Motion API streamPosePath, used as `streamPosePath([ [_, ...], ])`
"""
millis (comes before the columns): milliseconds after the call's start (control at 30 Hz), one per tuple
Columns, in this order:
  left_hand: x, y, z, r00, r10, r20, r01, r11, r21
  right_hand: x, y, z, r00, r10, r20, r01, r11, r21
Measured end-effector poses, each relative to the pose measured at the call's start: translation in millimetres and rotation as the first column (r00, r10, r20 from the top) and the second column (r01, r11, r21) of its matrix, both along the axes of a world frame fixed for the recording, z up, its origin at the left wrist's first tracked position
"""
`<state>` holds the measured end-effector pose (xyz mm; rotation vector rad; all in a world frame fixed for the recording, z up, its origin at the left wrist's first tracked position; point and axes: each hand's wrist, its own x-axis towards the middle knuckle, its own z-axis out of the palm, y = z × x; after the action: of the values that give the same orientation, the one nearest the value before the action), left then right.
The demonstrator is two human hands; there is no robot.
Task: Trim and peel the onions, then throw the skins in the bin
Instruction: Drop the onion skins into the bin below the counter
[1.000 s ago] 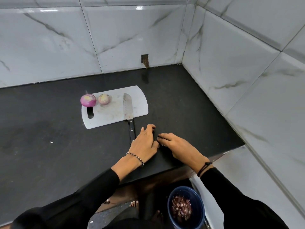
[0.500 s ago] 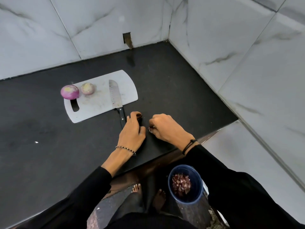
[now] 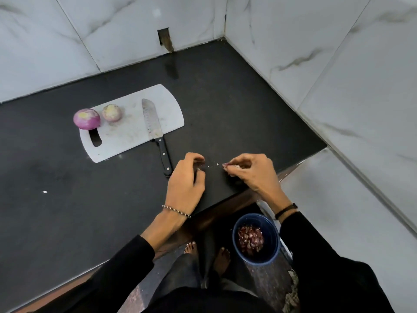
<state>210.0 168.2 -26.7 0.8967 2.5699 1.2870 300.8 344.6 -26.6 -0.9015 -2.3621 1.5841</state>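
Two peeled onions rest at the left end of the white cutting board (image 3: 126,141): a larger purple onion (image 3: 86,119) and a smaller pale onion (image 3: 112,112). A knife (image 3: 155,134) lies with its blade on the board and its black handle on the counter. My left hand (image 3: 186,181) is curled over the counter near the front edge; what it holds is hidden. My right hand (image 3: 250,171) pinches small bits of onion skin (image 3: 225,164). A few tiny scraps (image 3: 214,164) lie between the hands. A blue bin (image 3: 256,239) with purple skins stands on the floor below.
The black counter (image 3: 67,211) meets marble-tiled walls at the back and right. A small white speck (image 3: 44,192) lies on the counter at the left. My bare feet (image 3: 207,251) stand beside the bin.
Both hands went from lying flat on the counter to curled, fingers pinched together, and moved slightly apart. The view tilted down, showing more of the bin and the floor.
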Motion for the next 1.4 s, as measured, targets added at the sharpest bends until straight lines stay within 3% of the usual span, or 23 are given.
streamPosePath([
  [67, 21.8, 2.6, 0.5, 0.996, -0.091, -0.011, 0.092, 0.995, 0.039, 20.4, 1.4, 1.3, 0.997, -0.063, -0.038, 0.058, 0.991, -0.119],
  [167, 59.4, 11.7, -6.1, 0.965, -0.246, 0.088, 0.243, 0.969, 0.049, 49.5, 0.7, 0.2, 0.983, -0.170, -0.075, 0.153, 0.969, -0.195],
  [367, 104.9, 30.7, -44.2, 0.875, -0.362, 0.322, 0.402, 0.914, -0.063, 115.4, -1.1, -32.2, 0.946, -0.322, -0.022, 0.313, 0.933, -0.179],
  [533, 108.9, 42.1, -83.5, 0.821, -0.356, 0.446, 0.477, 0.857, -0.195, 162.7, 0.8, -86.9, 0.908, -0.393, 0.147, 0.411, 0.903, -0.122],
  [767, 121.2, 70.3, -149.3, 0.740, -0.313, 0.595, 0.609, 0.687, -0.397, 182.7, 10.2, -182.6, 0.853, -0.314, 0.417, 0.262, 0.949, 0.177],
  [1033, 130.3, 110.8, -220.7, 0.648, -0.257, 0.717, 0.713, 0.535, -0.453, 179.2, 25.6, -275.8, 0.706, -0.319, 0.632, 0.259, 0.947, 0.188],
  [1200, 134.7, 125.4, -255.7, 0.642, -0.246, 0.726, 0.725, 0.503, -0.471, 177.5, 33.3, -302.2, 0.651, -0.348, 0.674, 0.328, 0.931, 0.163],
  [1400, 139.2, 136.6, -288.0, 0.648, -0.226, 0.727, 0.717, 0.503, -0.483, 171.4, 39.2, -319.9, 0.658, -0.288, 0.695, 0.305, 0.947, 0.103],
])
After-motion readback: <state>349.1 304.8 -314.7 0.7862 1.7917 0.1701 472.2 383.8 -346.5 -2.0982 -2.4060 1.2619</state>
